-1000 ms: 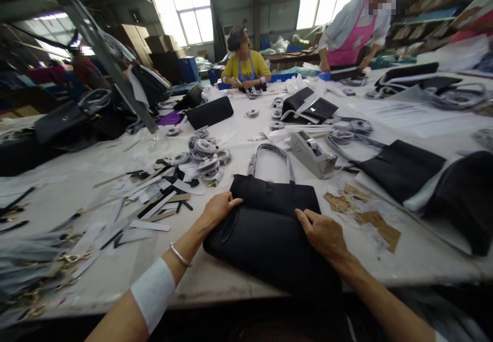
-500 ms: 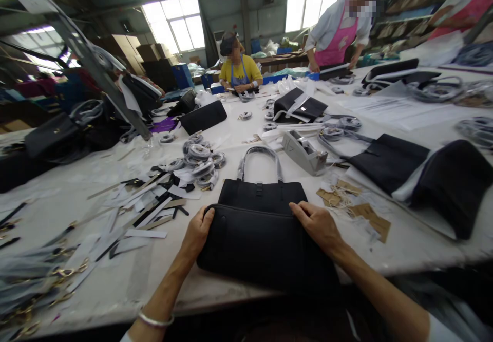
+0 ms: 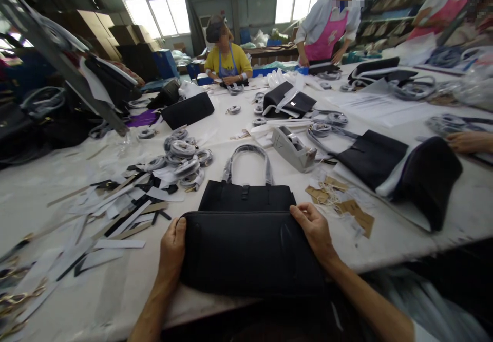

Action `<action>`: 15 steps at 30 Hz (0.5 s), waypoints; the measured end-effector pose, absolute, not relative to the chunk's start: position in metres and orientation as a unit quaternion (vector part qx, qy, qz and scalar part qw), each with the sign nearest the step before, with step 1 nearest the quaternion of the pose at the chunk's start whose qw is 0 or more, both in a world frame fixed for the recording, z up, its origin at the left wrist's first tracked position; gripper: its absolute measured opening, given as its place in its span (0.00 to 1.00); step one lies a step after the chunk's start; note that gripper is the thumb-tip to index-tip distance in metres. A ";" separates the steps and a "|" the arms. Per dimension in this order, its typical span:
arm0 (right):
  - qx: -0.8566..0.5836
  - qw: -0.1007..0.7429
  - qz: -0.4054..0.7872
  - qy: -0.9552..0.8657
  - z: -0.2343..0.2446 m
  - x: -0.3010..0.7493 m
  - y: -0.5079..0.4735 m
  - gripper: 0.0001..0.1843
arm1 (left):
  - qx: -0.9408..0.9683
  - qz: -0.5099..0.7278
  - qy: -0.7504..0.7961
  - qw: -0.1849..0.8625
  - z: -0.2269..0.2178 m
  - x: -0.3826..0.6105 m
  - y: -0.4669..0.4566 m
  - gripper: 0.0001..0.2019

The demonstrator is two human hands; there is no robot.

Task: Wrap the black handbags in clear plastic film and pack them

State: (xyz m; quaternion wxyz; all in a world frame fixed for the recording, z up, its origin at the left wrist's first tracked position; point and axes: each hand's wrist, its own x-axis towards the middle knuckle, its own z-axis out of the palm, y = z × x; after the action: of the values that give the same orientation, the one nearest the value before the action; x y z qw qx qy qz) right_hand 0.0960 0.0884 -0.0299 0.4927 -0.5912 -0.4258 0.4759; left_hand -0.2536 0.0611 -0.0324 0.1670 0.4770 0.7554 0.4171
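A black handbag (image 3: 250, 252) lies at the table's near edge, its bottom end toward me and tipped up. Its handle (image 3: 248, 148), wrapped in clear plastic, loops away across the table. My left hand (image 3: 174, 244) is closed on the left corner of the raised panel, thumb on top. At the right corner, my right hand (image 3: 315, 229) pinches the same edge between thumb and fingers. The fingertips behind the panel are hidden.
Left of the bag lie loose strips (image 3: 131, 219) and plastic-wrapped coiled straps (image 3: 184, 152). A tape dispenser (image 3: 295, 149), brown tags (image 3: 352, 211) and another black bag (image 3: 379, 157) are on the right. A co-worker's hand (image 3: 472, 141) reaches in there.
The view has turned slightly, so the table's things sit further left. Both hands still hold the handbag, its panel now squarer to me. A co-worker's hand has appeared at the right edge.
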 end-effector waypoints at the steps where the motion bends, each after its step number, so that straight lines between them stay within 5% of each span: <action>1: -0.595 0.501 0.476 -0.410 -0.032 0.092 0.095 0.25 | 0.462 0.426 0.761 0.163 -0.036 -0.257 0.058 0.23; 5: -0.569 0.484 0.479 -0.461 -0.025 0.091 0.119 0.26 | 0.414 0.456 0.773 0.151 -0.045 -0.266 0.044 0.24; 11: -0.529 0.319 0.513 -0.596 0.009 0.119 0.098 0.23 | 0.431 0.472 0.760 0.119 -0.025 -0.260 0.012 0.22; 15: -0.624 0.352 0.439 -0.542 -0.001 0.124 0.064 0.26 | 0.360 0.556 0.718 0.213 -0.012 -0.253 -0.007 0.25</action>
State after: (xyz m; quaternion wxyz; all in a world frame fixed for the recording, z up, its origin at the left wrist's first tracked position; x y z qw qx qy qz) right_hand 0.1244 0.0640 -0.0014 0.3521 -0.6240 -0.5422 0.4390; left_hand -0.2530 -0.0066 -0.0124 0.2133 0.3605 0.7180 0.5558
